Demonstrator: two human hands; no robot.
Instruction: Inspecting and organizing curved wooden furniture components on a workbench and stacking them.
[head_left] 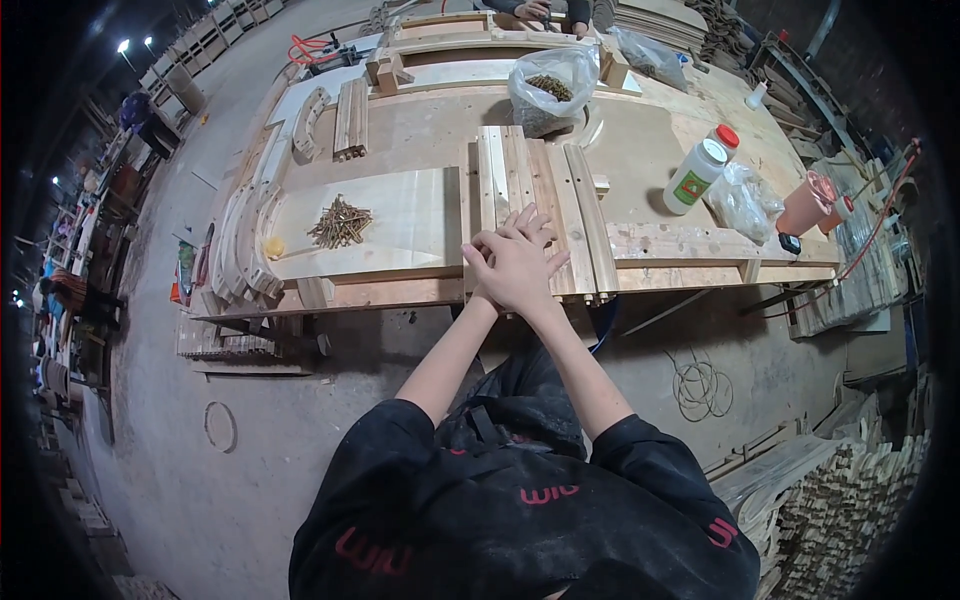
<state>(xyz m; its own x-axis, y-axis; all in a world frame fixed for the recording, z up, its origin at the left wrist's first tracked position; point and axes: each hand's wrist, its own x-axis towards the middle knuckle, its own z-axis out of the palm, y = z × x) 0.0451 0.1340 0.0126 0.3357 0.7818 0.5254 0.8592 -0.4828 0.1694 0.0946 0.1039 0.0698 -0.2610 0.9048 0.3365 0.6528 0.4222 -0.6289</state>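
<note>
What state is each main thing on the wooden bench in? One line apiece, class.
Person's bare hands: one laid over the other
Pale straight wooden slats: side by side beneath them
Brownish-gold screw-like pieces: loosely heaped
Clear plastic bag: open, brown pieces inside
White plastic green-labelled bottle: capped, upright
White red-lidded plastic container: closed

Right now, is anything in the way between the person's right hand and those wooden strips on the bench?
Yes: the left hand lies beneath the right hand, between it and the wooden strips. Nothing visible separates the left hand from the strips, though its underside is hidden.
</note>
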